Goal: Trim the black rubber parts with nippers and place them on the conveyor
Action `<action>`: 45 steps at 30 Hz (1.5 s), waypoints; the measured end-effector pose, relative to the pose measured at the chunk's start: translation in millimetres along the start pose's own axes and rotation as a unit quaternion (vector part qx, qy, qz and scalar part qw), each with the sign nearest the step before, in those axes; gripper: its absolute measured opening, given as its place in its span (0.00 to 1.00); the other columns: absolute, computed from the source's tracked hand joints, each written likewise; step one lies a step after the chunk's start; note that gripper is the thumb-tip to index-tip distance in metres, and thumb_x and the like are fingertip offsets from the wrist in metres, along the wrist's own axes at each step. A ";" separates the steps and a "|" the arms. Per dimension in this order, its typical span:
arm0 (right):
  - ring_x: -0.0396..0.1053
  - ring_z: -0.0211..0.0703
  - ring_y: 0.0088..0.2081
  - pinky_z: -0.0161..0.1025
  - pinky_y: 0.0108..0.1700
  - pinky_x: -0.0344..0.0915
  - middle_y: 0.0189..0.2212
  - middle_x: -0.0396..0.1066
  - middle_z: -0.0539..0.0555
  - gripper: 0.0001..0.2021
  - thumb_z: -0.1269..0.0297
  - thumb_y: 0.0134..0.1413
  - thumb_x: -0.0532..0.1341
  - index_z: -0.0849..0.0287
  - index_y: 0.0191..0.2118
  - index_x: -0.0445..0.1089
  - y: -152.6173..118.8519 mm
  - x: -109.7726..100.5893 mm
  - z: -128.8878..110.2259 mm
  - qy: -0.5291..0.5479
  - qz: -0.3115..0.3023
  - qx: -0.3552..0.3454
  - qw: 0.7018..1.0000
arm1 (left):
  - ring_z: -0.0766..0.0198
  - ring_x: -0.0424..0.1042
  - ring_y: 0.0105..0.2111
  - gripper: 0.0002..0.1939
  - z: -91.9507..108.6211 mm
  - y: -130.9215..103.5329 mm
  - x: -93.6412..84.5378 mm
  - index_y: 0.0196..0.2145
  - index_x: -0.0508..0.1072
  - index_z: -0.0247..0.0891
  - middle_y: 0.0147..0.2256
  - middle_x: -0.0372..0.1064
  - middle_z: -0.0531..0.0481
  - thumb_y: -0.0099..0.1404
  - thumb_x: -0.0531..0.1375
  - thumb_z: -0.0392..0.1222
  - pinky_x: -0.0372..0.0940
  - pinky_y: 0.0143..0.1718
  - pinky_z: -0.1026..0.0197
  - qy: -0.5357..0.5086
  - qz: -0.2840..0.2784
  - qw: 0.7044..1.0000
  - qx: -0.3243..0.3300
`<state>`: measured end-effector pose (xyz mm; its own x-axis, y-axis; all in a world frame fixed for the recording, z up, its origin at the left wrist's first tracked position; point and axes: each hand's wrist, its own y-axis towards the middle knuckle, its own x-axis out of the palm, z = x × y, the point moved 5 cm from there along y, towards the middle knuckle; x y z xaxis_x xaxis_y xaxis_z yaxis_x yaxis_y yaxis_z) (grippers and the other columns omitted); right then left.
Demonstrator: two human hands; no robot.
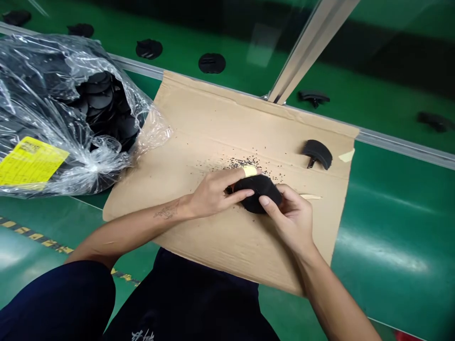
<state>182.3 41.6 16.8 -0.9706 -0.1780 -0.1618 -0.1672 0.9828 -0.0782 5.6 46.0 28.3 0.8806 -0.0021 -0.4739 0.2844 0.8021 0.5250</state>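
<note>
Both my hands grip one rounded black plastic part (pixel 261 187) above a sheet of cardboard (pixel 213 241). My left hand (pixel 218 189) closes on its left side, with yellow tape round the index finger. On the right edge, my right hand (pixel 293 213) holds the same part between thumb and fingers. Small black crumbs (pixel 245 163) lie scattered on the cardboard just beyond my hands. A curved black piece with a short stem (pixel 317 154) rests to the right. Near my right hand lies a thin pale stick (pixel 311 196). My fingers hide part of the black part's outline.
At the left, a clear plastic bag (pixel 53 109) with a yellow label (pixel 31 163) holds many black discs (pixel 101 97). A metal frame post (pixel 309 52) rises at the cardboard's far edge. Beyond the rail, several black parts (pixel 212 63) stand on a green surface.
</note>
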 end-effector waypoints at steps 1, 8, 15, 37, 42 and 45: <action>0.64 0.37 0.29 0.34 0.30 0.65 0.26 0.67 0.48 0.17 0.47 0.55 0.69 0.56 0.32 0.72 -0.4 0.2 -0.8 -0.016 0.003 -0.007 1.000 | 0.64 0.80 0.42 0.17 0.9 -0.2 0.6 0.55 0.74 0.37 0.46 0.81 0.45 0.72 0.62 0.44 0.76 0.45 0.62 -0.004 -0.001 1.000 0.001; 0.71 0.43 0.35 0.39 0.39 0.71 0.33 0.74 0.52 0.13 0.49 0.62 0.64 0.54 0.39 0.74 -4.8 0.5 -9.6 -0.066 0.016 -0.074 0.995 | 0.68 0.73 0.33 0.20 0.1 0.7 -0.4 0.54 0.75 0.37 0.35 0.76 0.50 0.68 0.65 0.50 0.72 0.36 0.66 -0.082 0.019 0.994 -0.068; 0.76 0.45 0.37 0.42 0.43 0.74 0.35 0.78 0.53 0.09 0.54 0.61 0.66 0.53 0.39 0.76 -7.5 4.3 -12.5 -0.081 0.002 -0.146 0.986 | 0.65 0.75 0.34 0.19 -0.6 4.5 -0.7 0.46 0.80 0.34 0.35 0.77 0.45 0.65 0.67 0.53 0.72 0.36 0.64 -0.173 0.021 0.983 -0.057; 0.80 0.51 0.40 0.50 0.47 0.78 0.36 0.81 0.56 0.06 0.57 0.58 0.69 0.52 0.38 0.79 -9.2 6.1 -9.3 -0.125 0.028 -0.196 0.972 | 0.64 0.73 0.36 0.17 7.3 6.5 -5.4 0.43 0.76 0.38 0.34 0.76 0.47 0.74 0.57 0.54 0.69 0.42 0.58 -0.078 -0.068 0.994 0.045; 0.80 0.49 0.42 0.47 0.48 0.77 0.38 0.81 0.55 0.05 0.60 0.60 0.67 0.52 0.40 0.78 -5.7 6.9 -14.7 -0.140 0.010 -0.214 0.967 | 0.65 0.72 0.33 0.15 8.9 6.5 -7.7 0.40 0.77 0.35 0.32 0.76 0.47 0.72 0.60 0.51 0.70 0.37 0.61 -0.092 -0.016 0.993 0.073; 0.80 0.49 0.41 0.47 0.47 0.77 0.39 0.81 0.56 0.06 0.59 0.63 0.64 0.53 0.40 0.78 -4.9 7.9 -18.6 -0.154 -0.008 -0.227 0.962 | 0.65 0.73 0.31 0.14 8.5 6.5 -8.3 0.40 0.79 0.35 0.30 0.77 0.47 0.71 0.62 0.50 0.70 0.35 0.62 -0.081 0.001 0.994 0.075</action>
<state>172.2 36.3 34.2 -0.8820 -0.1300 -0.4530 -0.3069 0.8879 0.3428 3.3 46.2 41.7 0.9274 -0.1071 -0.3585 0.3254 0.7039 0.6315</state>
